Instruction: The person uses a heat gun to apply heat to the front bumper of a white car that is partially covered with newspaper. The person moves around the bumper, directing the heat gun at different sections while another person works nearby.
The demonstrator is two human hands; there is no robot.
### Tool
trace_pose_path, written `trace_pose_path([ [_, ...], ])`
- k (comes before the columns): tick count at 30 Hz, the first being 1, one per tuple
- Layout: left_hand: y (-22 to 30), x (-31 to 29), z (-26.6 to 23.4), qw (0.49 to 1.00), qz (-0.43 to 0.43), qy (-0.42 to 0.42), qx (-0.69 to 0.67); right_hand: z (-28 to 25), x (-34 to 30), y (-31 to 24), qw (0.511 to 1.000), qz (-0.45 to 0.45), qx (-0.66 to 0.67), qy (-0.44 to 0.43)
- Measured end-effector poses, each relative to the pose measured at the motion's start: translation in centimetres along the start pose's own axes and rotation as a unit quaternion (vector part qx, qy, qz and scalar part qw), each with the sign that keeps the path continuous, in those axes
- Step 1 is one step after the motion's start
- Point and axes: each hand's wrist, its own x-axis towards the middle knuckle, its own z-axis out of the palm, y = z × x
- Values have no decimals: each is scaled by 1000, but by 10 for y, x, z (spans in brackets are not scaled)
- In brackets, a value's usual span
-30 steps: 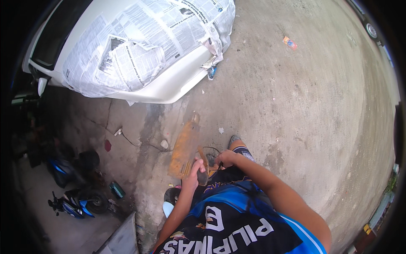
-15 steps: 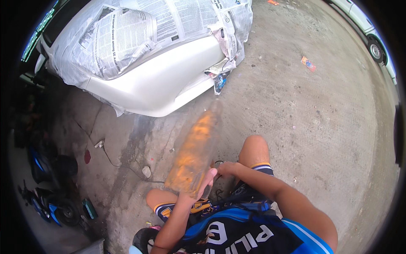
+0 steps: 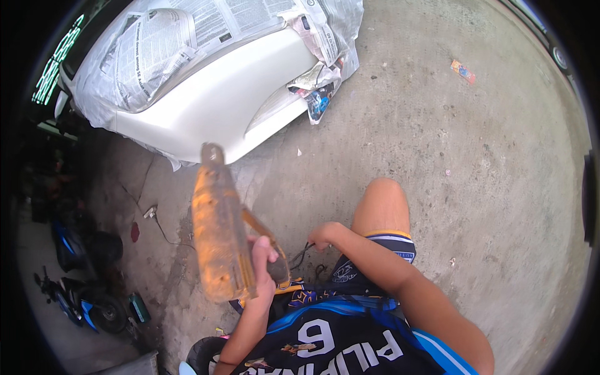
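My left hand (image 3: 263,267) is closed around the handle of a worn orange and grey heat gun (image 3: 215,234). Its narrow metal nozzle points away from me, toward the white car bumper (image 3: 206,103), and overlaps its lower edge in view. Whether it is running cannot be seen. Beside my knee, my right hand (image 3: 325,236) is closed on a black power cord (image 3: 302,255) that hangs near the gun's handle. Newspaper sheets (image 3: 231,22) cover the car around the bare white bumper, and torn paper (image 3: 315,94) hangs at its right corner.
An extension socket (image 3: 150,212) with a cord lies on the concrete floor (image 3: 487,187) at left. A motorcycle (image 3: 94,309) and a green container (image 3: 139,307) stand at lower left. An orange wrapper (image 3: 462,71) lies at right, and another vehicle's wheel (image 3: 560,58) shows at the far right.
The heat gun has swung left in my left hand, its nozzle now aimed at the bumper's lower middle. My right hand stays on the cord, a little lower left. The view has shifted slightly.
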Motion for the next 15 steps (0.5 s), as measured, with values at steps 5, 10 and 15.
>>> trace_pose_path([
  [5, -3, 15, 40, 956, 39, -235, 171, 5, 31, 22, 998, -26, 30, -49],
  [10, 4, 5, 11, 979, -29, -124, 160, -11, 10, 16, 997, -38, 29, -54],
  [15, 8, -8, -30, 987, 63, 129, -74, -24, -14, 0, 997, -7, 47, -53],
])
